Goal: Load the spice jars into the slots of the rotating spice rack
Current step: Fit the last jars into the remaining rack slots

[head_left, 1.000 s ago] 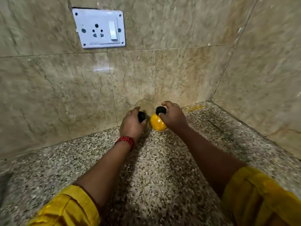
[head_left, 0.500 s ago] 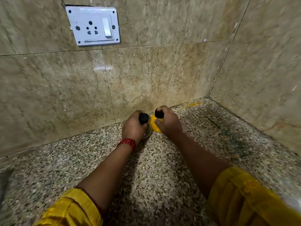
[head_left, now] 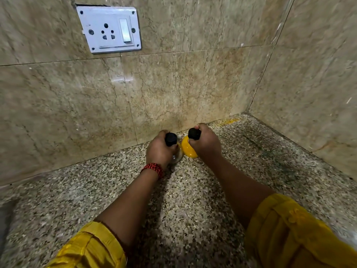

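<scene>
speckled granite bench (head_left: pixel 193 209) is carrying the work at its back edge, close against the wall. the small round glass jar filled with yellow powder (head_left: pixel 188 150) is leaning a little toward the middle, and the right hand (head_left: pixel 206 146) is curling its fingers round the jar's black cap and neck. just beside it, the clear round glass jar with a black cap (head_left: pixel 176 155) is sitting under the left hand (head_left: pixel 160 151), which is gripping it by the cap in the same way. whether the two jars are touching, or already clearing the bench, i cannot tell. gripping by the caps is, i judge, readying both for one lift toward the rotating rack, which is not showing anywhere in view. a red thread band (head_left: pixel 153 169) is circling the left wrist and yellow sleeves (head_left: pixel 289 229) are covering the upper arms. beige marble-look wall tiles (head_left: pixel 173 89) are meeting in a corner at the right, and a white switch-and-socket plate (head_left: pixel 110 29) is sitting high on the left.
</scene>
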